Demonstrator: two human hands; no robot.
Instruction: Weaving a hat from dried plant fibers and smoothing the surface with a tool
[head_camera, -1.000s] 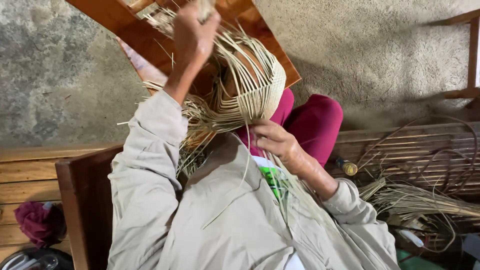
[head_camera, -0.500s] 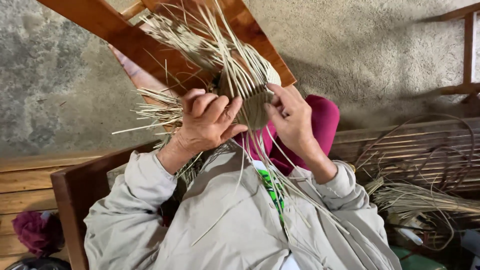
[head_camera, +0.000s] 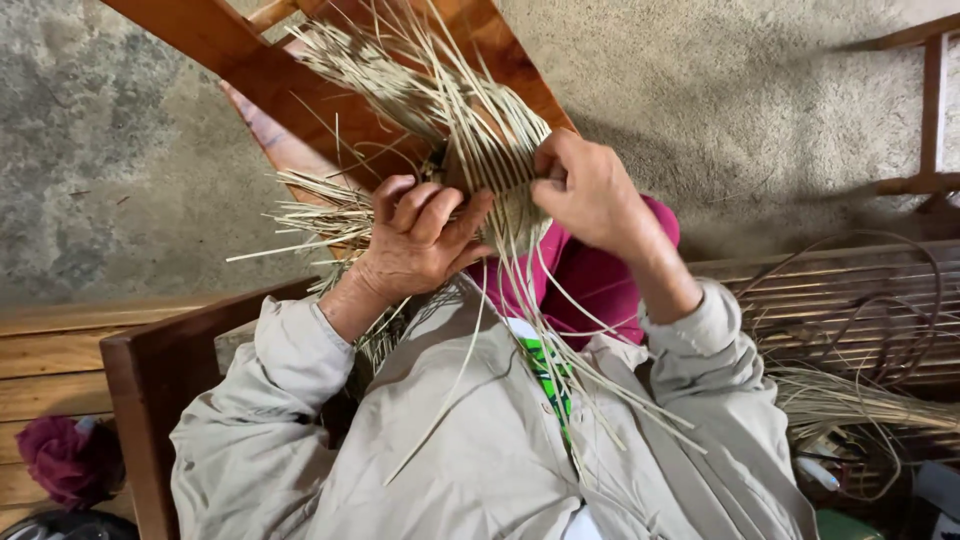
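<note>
A partly woven piece of pale straw (head_camera: 490, 150) sits in front of my chest, with loose strips fanning up, left and down over my beige jacket. My left hand (head_camera: 415, 240) grips the woven part from below and left, fingers curled over it. My right hand (head_camera: 590, 190) pinches the strips on the right side of the weave, fingers closed on them. Both hands touch the same piece. The middle of the weave is hidden behind my fingers.
A brown wooden chair (head_camera: 330, 90) stands on the grey concrete floor beyond my hands. A wooden armrest (head_camera: 160, 370) is at my left. Bundles of straw and bent cane (head_camera: 860, 390) lie on slats at the right. A dark red cloth (head_camera: 60, 460) lies lower left.
My left hand came down from high above the weave and now grips it from below. My right hand rose from the lower strips onto the weave's right side.
</note>
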